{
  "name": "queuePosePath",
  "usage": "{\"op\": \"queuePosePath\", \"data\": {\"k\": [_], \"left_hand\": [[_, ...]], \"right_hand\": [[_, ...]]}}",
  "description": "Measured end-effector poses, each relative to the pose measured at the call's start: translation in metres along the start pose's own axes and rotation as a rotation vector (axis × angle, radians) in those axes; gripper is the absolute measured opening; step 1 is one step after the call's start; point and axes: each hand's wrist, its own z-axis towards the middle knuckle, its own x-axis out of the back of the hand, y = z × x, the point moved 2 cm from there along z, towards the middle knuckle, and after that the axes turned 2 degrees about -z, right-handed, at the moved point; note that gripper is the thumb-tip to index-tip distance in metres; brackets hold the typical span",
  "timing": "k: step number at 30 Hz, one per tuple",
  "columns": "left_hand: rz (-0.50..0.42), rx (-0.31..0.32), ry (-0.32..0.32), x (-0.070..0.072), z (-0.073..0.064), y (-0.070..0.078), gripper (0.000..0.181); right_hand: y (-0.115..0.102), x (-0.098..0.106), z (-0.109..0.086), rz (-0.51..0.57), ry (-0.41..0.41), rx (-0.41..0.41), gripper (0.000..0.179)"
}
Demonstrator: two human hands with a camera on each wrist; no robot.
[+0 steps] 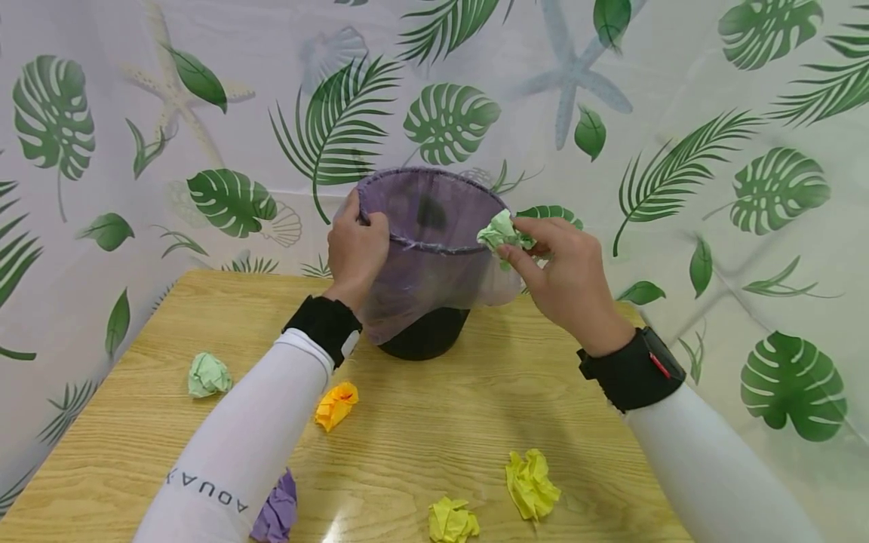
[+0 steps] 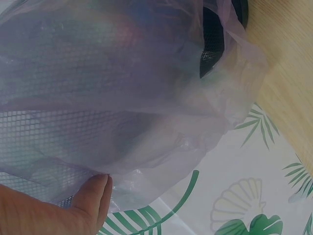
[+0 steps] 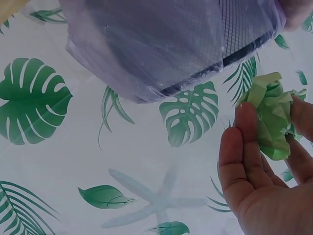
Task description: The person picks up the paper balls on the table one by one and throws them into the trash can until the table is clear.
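A black mesh waste bin (image 1: 424, 335) stands on the table, lined with a thin purple plastic bag (image 1: 421, 275) folded over its rim. My left hand (image 1: 360, 245) grips the rim on the left side, thumb outside; in the left wrist view its fingers (image 2: 93, 200) lie against the bag and mesh. Between thumb and fingers, my right hand (image 1: 566, 260) pinches a crumpled light green paper ball (image 1: 504, 232) at the bin's right rim. The right wrist view shows that green ball (image 3: 271, 117) apart from the bag.
On the wooden table (image 1: 407, 452) lie another green paper ball (image 1: 208, 375), an orange one (image 1: 336, 406), a purple one (image 1: 277, 509) partly under the left sleeve, and yellow ones (image 1: 532, 485) near the front. A leaf-printed curtain (image 1: 448, 45) hangs behind the table.
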Motion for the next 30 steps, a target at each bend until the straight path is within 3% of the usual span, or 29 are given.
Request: {"op": "queuePosePath", "data": {"k": [13, 22, 30], "left_hand": [[0.003, -0.005, 0.002, 0.001, -0.001, 0.001, 0.063], [0.002, 0.008, 0.005, 0.001, 0.0, 0.0, 0.064], [0.007, 0.003, -0.004, 0.001, 0.001, 0.0, 0.065]], "right_hand": [[0.007, -0.024, 0.045, 0.049, 0.005, -0.062, 0.039], [0.013, -0.047, 0.059, 0.042, -0.132, -0.204, 0.045], [0.012, -0.056, 0.063, -0.011, -0.259, -0.295, 0.061]]}}
